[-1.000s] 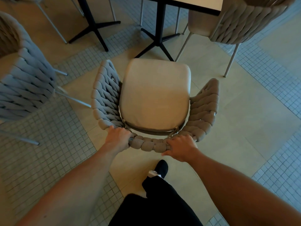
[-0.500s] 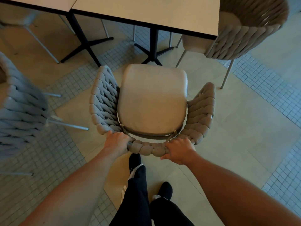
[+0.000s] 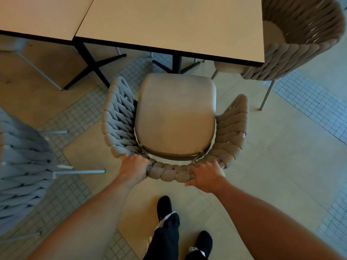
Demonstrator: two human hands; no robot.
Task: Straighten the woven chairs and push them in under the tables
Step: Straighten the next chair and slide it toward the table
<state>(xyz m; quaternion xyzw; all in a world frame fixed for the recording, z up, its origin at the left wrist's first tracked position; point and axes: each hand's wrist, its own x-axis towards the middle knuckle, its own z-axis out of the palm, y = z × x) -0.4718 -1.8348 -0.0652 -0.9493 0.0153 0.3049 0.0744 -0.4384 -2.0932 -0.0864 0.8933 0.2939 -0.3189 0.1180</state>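
Observation:
A woven chair with a pale seat cushion stands in front of me, facing the table. Its front seat edge lies just short of the table's near edge. My left hand grips the woven back rim at its left. My right hand grips the same rim at its right, thumb under the weave. A second woven chair sits at the table's right corner, partly under the top. A third woven chair stands at my left, blurred.
A second tabletop adjoins on the left. Black cross-shaped table bases stand under both tops. My dark shoes are on the tiled floor just behind the chair. Open floor lies to the right.
The chair has slid forward toward the table while both hands stay on its back rim. I have stepped forward behind it, and the tabletop now fills more of the view.

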